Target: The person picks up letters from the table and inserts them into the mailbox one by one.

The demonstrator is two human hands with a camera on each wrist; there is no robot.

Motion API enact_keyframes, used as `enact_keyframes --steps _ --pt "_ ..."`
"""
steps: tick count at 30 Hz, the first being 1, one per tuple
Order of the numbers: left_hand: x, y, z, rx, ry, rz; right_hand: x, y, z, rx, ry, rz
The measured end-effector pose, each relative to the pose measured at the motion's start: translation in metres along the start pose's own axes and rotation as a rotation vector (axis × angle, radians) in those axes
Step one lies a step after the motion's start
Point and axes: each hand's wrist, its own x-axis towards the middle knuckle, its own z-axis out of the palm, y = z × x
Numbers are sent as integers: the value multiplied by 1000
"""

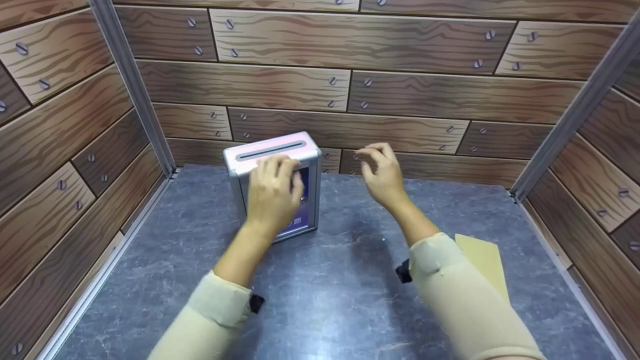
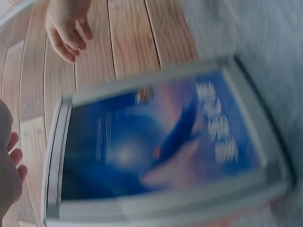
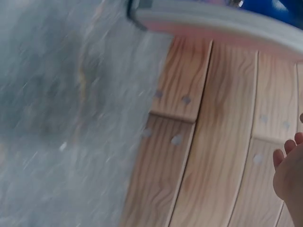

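Observation:
A silver-framed ballot box with a pink, slotted top stands upright toward the back left. The left wrist view shows its blue front panel, carrying white lettering and a picture. My left hand is in front of the box, overlapping its upper front in the head view, fingers loosely bent and holding nothing. In the left wrist view this hand shows only at the left edge, apart from the panel. My right hand hovers right of the box with loosely bent fingers and nothing in them.
A pale yellow paper piece lies on the grey marbled table, partly covered by my right sleeve. Wood-patterned walls enclose the back and both sides, with metal posts at the corners.

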Motion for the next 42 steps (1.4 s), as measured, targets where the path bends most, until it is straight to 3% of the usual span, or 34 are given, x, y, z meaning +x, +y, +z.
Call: enact_keyframes --steps 3,5,10,13,16,19,25,31,38,42 --pt "-11 17 13 -81 -20 -18 -9 21 -15 59 -49 70" --pt "-19 27 23 -169 -55 -68 -16 36 -26 134 -96 123" --pt "-39 49 46 -471 -153 -293 -36 67 -54 304 -181 258" --pt "-50 58 58 -632 -205 -435 -48 81 -69 331 -184 314" --pt "-60 66 69 -728 -254 -551 -59 93 -84 327 -179 354" --pt "-71 75 79 -795 -300 -625 -70 105 -101 293 -181 384" --pt "-87 96 94 -890 -422 -686 -96 135 -140 183 -156 440" --pt "-99 123 109 -919 -506 -692 -121 166 -180 82 -162 542" --pt "-110 154 124 -949 -553 -677 -157 192 -215 -40 -175 631" --pt "-117 172 132 -986 -579 -674 -172 202 -227 -75 -229 677"
